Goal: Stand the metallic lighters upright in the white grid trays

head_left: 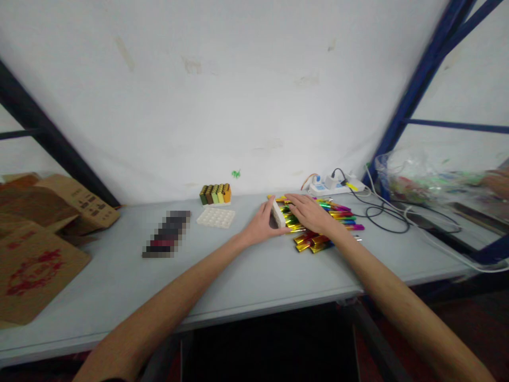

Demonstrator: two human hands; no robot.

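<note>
left hand [260,223] fingers clasp white tray [278,215] on edge, long axis toward wall [238,95]; right hand [312,212] open flat on foil sticks [314,241].

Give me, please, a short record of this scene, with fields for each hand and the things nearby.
left hand: grips a small white tray, stood on its edge
right hand: lies flat on a pile of shiny coloured sticks
nearby: second white tray, lying flat; row of green-to-orange blocks; power strip
surface: grey table
</note>
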